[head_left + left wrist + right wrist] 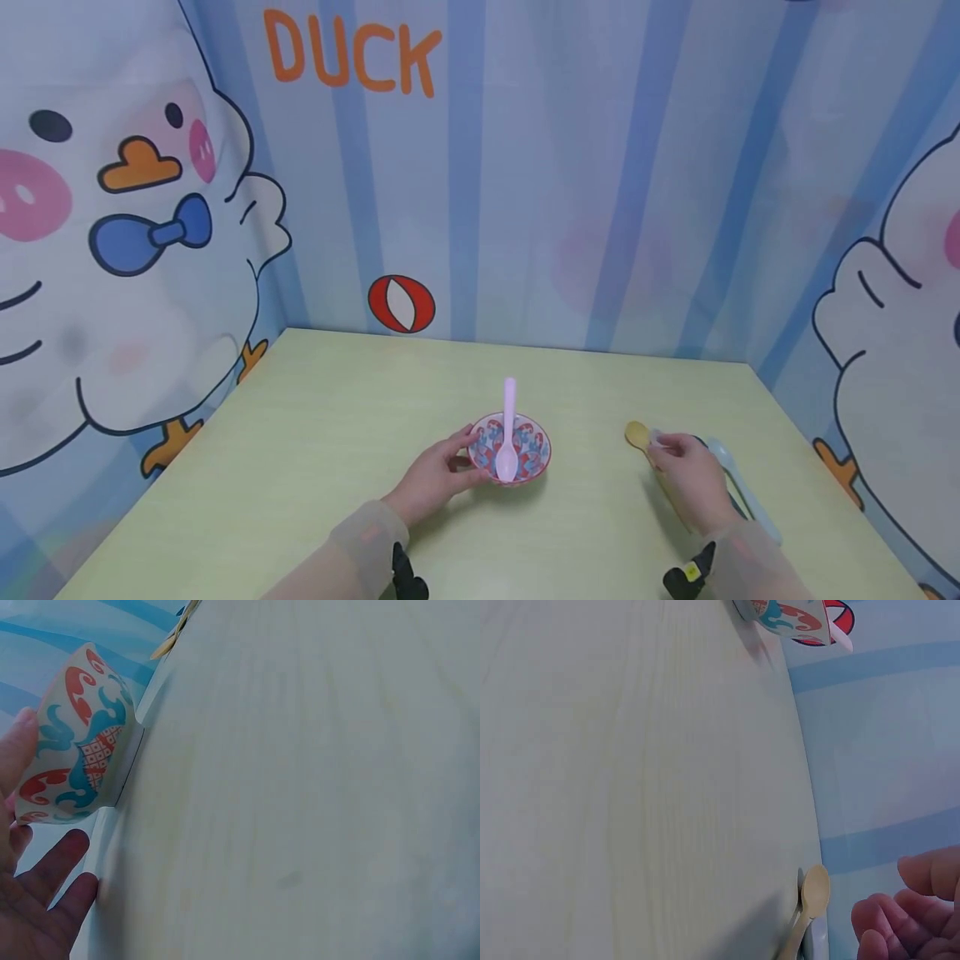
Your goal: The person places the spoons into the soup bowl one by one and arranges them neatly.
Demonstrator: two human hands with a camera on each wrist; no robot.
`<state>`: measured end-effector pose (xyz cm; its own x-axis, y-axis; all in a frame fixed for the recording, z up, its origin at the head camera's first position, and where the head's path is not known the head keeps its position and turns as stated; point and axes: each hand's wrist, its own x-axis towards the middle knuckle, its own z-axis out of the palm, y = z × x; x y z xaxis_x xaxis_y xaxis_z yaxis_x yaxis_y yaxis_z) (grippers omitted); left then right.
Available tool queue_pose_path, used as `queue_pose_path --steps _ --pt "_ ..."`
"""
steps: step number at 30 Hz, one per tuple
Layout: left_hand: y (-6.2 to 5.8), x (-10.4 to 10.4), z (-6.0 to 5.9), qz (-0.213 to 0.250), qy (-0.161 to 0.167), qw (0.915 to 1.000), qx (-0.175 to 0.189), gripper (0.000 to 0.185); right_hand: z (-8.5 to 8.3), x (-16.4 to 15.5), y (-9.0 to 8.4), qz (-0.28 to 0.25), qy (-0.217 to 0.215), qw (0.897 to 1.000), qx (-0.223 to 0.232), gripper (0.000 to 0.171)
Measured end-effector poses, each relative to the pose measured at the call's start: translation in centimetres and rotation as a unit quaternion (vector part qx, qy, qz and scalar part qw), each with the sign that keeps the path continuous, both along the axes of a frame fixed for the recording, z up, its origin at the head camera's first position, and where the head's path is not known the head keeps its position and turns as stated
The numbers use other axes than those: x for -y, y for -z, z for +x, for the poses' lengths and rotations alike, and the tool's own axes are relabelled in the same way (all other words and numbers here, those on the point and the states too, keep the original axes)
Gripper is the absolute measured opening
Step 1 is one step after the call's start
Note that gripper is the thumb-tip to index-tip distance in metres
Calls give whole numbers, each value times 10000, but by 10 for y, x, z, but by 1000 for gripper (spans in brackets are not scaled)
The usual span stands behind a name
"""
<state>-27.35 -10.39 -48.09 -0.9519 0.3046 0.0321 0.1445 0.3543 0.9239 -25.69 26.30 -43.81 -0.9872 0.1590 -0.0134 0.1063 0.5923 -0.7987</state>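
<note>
A small bowl point(525, 454) with a red and teal pattern stands near the middle of the pale green table point(300, 433). A pink spoon point(508, 421) lies in it, handle pointing away. My left hand point(457, 462) holds the bowl's left side, thumb at the rim and fingers low by the base. The left wrist view shows the thumb against the bowl point(79, 739) and the fingers point(56, 862) below it. My right hand point(663, 446) hovers with loosely curled fingers just behind the yellow spoon point(637, 433). In the right wrist view, that spoon point(814, 889) lies apart from the fingertips point(889, 915).
A pale blue-white spoon point(738, 479) and a dark utensil lie on the table to the right of my right hand, partly hidden by it. Cartoon duck curtain walls enclose the table at the back and both sides.
</note>
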Motion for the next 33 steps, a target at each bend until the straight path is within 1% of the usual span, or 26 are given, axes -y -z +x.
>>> queue_pose_path --steps 4,8,11,17,25,30,33 --pt "-1 0 0 34 -5 10000 4 67 2 -6 1 534 -5 9986 54 43" --pt "-1 -1 1 39 -5 10000 -9 68 2 -10 1 1009 10 9943 339 35" --pt "-1 0 1 53 28 9999 -88 68 2 -12 4 1329 19 9897 532 29" --pt "0 0 1 79 77 9998 -182 67 0 -12 11 1987 -44 9782 606 26" --pt "2 0 2 199 54 9997 -148 67 1 -12 14 2257 -285 9732 325 23" --pt "6 -1 2 300 -13 9994 -147 68 1 -10 14 2296 -282 9718 449 22" --pt "10 -1 1 384 -63 9992 -60 67 0 -9 14 2287 -248 9717 530 21"
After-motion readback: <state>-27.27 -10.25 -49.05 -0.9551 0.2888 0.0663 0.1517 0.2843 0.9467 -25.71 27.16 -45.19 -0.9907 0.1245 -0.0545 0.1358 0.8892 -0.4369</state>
